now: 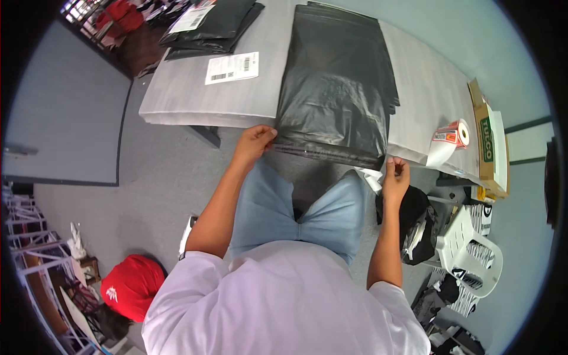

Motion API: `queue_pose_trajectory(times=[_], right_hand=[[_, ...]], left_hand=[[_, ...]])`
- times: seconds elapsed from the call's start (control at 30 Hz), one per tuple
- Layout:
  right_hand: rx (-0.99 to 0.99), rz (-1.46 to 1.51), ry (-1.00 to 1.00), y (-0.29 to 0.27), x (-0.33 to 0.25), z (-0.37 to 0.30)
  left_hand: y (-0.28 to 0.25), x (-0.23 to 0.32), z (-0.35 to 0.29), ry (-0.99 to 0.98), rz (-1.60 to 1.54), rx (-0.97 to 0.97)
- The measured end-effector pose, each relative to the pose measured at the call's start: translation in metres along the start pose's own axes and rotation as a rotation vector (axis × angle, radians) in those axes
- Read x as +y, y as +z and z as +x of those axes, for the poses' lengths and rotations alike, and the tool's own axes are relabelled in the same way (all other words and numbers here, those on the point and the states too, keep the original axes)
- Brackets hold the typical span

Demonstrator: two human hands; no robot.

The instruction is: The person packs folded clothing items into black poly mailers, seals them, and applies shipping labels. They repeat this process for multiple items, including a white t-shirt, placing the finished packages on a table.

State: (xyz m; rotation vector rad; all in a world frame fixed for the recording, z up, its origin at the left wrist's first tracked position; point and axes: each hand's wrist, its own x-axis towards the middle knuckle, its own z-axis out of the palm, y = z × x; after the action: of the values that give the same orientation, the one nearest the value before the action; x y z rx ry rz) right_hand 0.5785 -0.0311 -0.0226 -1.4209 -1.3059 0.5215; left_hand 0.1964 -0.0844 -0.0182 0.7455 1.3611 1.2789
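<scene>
A black plastic mailing bag (pixel 334 77) lies flat on the table, on top of more bags like it whose edges show at its right side. Its near edge, a folded strip, reaches over the table's front edge towards me. My left hand (pixel 258 142) pinches the bag's near left corner between thumb and fingers. At the near right corner my right hand (pixel 395 179) is closed, thumb against curled fingers, gripping the bag's edge. A crumpled white strip (pixel 371 178) hangs just beside the right hand, below the bag; whether the hand touches it is unclear.
On the grey table (pixel 177 97) lie a white printed label (pixel 232 68) and a pile of black bags (pixel 219 26) at far left. A label roll (pixel 455 135) and cardboard box (pixel 486 142) stand right. A white plastic chair (pixel 470 254) and red bag (pixel 133 288) are on the floor.
</scene>
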Motion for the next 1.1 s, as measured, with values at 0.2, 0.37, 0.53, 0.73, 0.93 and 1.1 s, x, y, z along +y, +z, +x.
queue_pose_trajectory(times=[0.2, 0.37, 0.53, 0.73, 0.93, 1.1], right_hand=[[-0.556, -0.067, -0.654, 0.106, -0.121, -0.069], [-0.630, -0.073, -0.694, 0.161, -0.126, -0.085], [-0.613, -0.004, -0.774, 0.169, -0.124, -0.087], [-0.619, 0.312, -0.192, 0.037, -0.073, -0.085], [0.096, -0.175, 0.789, -0.260, 0.142, -0.134], [-0.522, -0.414, 0.471, -0.280, -0.015, -0.081]], left_hand=[[-0.006, 0.003, -0.008, 0.007, -0.036, -0.009], [0.000, 0.010, -0.014, 0.009, -0.112, -0.014], [-0.003, 0.002, -0.007, 0.031, -0.081, -0.006], [-0.001, -0.007, -0.005, 0.075, 0.066, 0.067], [-0.004, -0.018, 0.005, 0.070, 0.115, 0.060], [-0.030, -0.027, 0.014, 0.044, 0.060, 0.064]])
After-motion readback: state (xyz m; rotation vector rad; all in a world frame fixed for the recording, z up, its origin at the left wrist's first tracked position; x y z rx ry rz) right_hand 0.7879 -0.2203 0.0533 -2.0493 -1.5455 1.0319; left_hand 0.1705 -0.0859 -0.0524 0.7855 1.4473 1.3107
